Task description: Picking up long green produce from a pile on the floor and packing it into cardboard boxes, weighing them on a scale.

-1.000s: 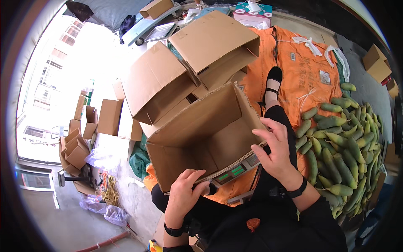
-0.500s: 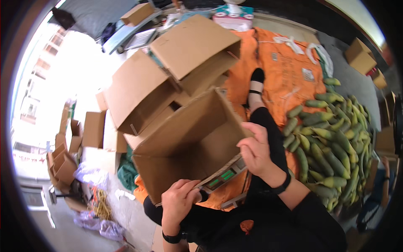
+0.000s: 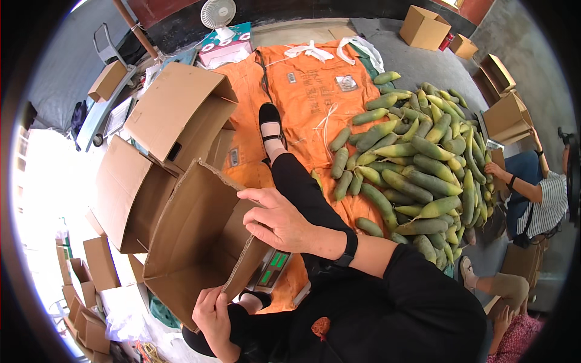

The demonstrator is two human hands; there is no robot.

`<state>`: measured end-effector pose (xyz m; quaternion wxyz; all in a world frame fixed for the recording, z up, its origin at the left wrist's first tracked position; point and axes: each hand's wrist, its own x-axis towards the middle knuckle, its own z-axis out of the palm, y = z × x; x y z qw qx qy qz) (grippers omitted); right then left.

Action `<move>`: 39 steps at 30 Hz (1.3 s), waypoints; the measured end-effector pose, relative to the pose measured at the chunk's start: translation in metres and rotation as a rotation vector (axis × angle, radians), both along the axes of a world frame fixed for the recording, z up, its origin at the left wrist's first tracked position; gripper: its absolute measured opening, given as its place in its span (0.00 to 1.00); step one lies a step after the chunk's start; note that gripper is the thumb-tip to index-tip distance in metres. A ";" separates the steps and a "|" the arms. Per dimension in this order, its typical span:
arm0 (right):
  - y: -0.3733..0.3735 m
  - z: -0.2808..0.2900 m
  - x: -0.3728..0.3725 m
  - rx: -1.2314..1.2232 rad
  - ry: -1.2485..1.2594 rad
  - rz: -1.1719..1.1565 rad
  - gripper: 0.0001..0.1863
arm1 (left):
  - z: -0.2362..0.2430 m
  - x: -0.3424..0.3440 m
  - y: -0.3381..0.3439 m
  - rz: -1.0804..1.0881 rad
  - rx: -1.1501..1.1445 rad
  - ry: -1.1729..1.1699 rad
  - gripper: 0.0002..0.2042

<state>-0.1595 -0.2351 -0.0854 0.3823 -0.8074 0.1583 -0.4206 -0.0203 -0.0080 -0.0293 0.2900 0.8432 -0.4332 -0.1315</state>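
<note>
An open cardboard box [image 3: 175,242] is tilted in front of me, its mouth toward me and its inside bare. My left hand [image 3: 213,317] pinches the near rim, thumb and fingers closed on the cardboard. At the right rim, my right hand [image 3: 275,221] has its fingers bent over the edge, with the index finger stretched along it. Partly hidden behind the box's near wall is a scale [image 3: 270,272] with green lit displays. To the right lies a big heap of green radishes [image 3: 423,169], apart from both hands.
Two more open cartons [image 3: 175,109] stand beyond the box. Orange sacking [image 3: 321,121] covers the floor ahead, and a white fan [image 3: 218,15] stands at the back. Two people sit at the right, one in a striped shirt [image 3: 548,199]. More cardboard boxes [image 3: 100,263] lie at the left.
My view has swung to the right, bringing the radish heap and the seated people further in. Both hands stay at the box rim, and the box looks more steeply tilted.
</note>
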 end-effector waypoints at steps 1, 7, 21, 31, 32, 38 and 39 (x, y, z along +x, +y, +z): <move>-0.002 0.002 -0.004 0.000 0.000 -0.007 0.04 | -0.001 -0.001 0.001 0.005 0.005 -0.007 0.08; -0.038 0.000 -0.034 0.100 -0.058 -0.094 0.06 | -0.008 0.003 0.002 0.013 -0.029 0.015 0.09; -0.143 -0.227 -0.208 1.237 0.296 -0.786 0.07 | -0.008 0.009 -0.005 0.067 -0.034 0.096 0.10; -0.217 -0.300 -0.233 1.634 -0.292 -0.969 0.12 | 0.020 -0.001 -0.030 0.022 0.084 0.099 0.07; -0.227 -0.309 -0.239 1.624 -0.352 -0.900 0.13 | 0.019 0.001 -0.031 0.017 0.082 0.113 0.07; -0.244 -0.349 -0.267 1.628 -0.478 -0.938 0.10 | 0.015 0.003 -0.038 0.022 0.086 0.151 0.07; -0.246 -0.352 -0.276 1.618 -0.393 -1.023 0.10 | 0.013 0.004 -0.038 0.019 0.079 0.157 0.07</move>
